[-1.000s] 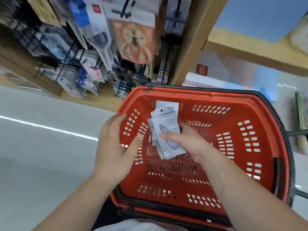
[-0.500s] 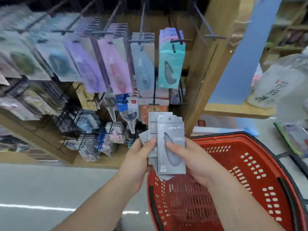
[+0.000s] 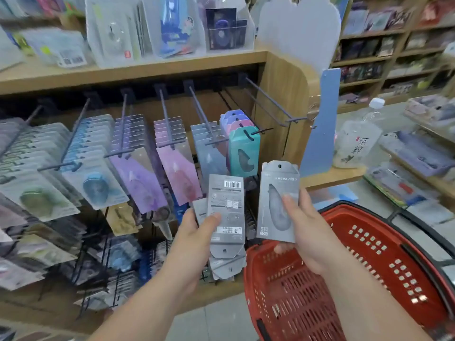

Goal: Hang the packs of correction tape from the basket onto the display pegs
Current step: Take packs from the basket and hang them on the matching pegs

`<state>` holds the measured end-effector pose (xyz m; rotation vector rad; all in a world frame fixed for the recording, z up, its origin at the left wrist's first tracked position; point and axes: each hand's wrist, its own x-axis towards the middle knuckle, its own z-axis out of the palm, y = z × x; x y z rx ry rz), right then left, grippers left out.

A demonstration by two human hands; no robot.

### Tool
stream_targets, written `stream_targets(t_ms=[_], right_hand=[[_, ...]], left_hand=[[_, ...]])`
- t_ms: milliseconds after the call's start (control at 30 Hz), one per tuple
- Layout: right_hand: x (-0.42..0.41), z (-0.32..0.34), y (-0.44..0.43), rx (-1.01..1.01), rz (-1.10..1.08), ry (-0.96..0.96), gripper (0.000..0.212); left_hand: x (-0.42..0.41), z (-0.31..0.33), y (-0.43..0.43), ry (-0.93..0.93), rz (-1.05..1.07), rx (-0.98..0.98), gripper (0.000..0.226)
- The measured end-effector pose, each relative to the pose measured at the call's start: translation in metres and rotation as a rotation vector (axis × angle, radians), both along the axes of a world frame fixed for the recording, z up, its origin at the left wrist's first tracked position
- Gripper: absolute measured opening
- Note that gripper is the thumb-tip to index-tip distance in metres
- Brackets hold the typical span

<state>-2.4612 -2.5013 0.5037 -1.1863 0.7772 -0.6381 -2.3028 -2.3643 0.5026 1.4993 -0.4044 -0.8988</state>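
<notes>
Red basket (image 3: 307, 306), grey packs (image 3: 226, 203) held outside it

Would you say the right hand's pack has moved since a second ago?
Yes: the grey pack has risen out of the red basket, towards the empty peg.

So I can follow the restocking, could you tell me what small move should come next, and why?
Probably the right hand should raise its single grey pack to the bare peg at far right and thread the hole on: the pack is upright, hole on top, while the left hand holds its stack upside down.
</notes>
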Motion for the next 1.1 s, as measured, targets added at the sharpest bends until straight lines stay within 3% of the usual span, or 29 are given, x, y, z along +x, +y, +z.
stream_targets(t_ms=[133, 433, 667, 800, 933, 1100], right_hand=[[0.001, 0.011, -0.042, -0.147, -0.075, -0.044, 0.021], [0.021, 0.002, -0.094, -0.208, -0.113, -0.029, 0.018], [0.051, -0.013, -0.107, -0.277, -0.348, 0.089, 0.043], [0.076, -0.010, -0.101, -0.066, -0.534, 0.025, 0.053], [0.092, -0.005, -0.092, 0.240, -0.590, -0.158, 0.029], [0.109, -0.008, -0.093, 0.337, -0.630, -0.147, 0.039]], left_hand=[[-0.001, 0.019, -0.021, -0.015, 0.018, -0.043, 0.022], [-0.021, 0.028, -0.045, -0.031, 0.103, -0.088, 0.024], [-0.016, 0.028, -0.059, -0.042, 0.101, -0.067, 0.026], [-0.013, 0.030, -0.064, -0.026, 0.076, -0.090, 0.029], [-0.011, 0.031, -0.066, -0.034, 0.075, -0.104, 0.048], [-0.010, 0.027, -0.067, -0.008, 0.064, -0.110, 0.040]])
